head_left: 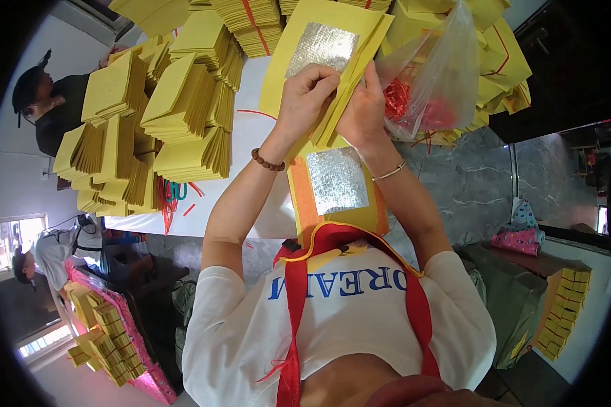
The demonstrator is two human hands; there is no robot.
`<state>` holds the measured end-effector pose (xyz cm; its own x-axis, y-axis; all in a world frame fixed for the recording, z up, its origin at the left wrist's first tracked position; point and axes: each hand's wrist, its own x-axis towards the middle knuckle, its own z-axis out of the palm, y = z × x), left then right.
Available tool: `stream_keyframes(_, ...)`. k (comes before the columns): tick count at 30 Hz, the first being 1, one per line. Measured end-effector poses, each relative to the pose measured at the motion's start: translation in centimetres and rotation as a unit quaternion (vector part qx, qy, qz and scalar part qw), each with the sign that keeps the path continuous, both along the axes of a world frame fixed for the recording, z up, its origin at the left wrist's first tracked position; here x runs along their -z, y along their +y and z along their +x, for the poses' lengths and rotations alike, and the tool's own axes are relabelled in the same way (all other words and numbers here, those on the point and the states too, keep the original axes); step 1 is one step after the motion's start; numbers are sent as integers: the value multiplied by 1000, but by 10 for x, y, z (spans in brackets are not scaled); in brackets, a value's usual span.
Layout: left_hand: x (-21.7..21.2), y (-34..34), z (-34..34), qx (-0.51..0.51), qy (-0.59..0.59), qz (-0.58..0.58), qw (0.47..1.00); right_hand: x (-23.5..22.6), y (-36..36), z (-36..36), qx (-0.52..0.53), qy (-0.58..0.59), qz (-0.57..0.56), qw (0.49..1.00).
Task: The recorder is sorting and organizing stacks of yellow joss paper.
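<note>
A folded sheaf of yellow paper (pixel 343 51) with a silver foil square is raised over the table, slightly tilted. My left hand (pixel 307 98) has its fingers curled at the sheaf's near edge, and they seem to pinch the paper. On the other side my right hand (pixel 364 112) grips the folded layers, its thumb up along them and some fingers hidden behind. Below my hands, close to my body, lies a yellow sheet (pixel 295 193) with orange side bands and a silver foil square (pixel 336 180). A brown bead bracelet circles my left wrist, a thin bangle my right.
Several stacks of yellow paper (pixel 183 108) crowd the table's left and far side. A clear plastic bag (pixel 441 74) with red strips stands right of my hands. Teal-handled scissors (pixel 176 190) and red strips lie near the left edge. Two other people are at the left.
</note>
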<state>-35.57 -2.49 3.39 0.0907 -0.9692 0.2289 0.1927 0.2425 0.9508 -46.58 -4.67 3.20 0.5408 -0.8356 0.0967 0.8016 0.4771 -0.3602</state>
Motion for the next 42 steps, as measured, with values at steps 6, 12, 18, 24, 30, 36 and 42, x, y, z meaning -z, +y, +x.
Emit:
stream_keyframes(6,3,-3,1,12,4,9,1000,-9,7,0,19,55,-22,998)
stream_keyframes(12,-1,-5,-4,6,18,17,1000,10,-13,0,-8,80,-18,997)
stream_keyframes(18,-14,-37,29,-127,-301,-142,935,13,-63,-9,23,140,77,987)
stream_keyframes(24,4,-65,71,-71,-131,191,970,39,-115,-28,42,171,81,981)
stream_keyframes(30,57,-80,86,38,68,233,969,81,-129,-26,-4,162,117,980)
stream_keyframes(36,118,-88,84,1,-50,304,951,155,-146,-34,38,314,14,949)
stream_keyframes(42,158,-73,84,-69,-130,313,938,163,-117,-28,117,461,8,880)
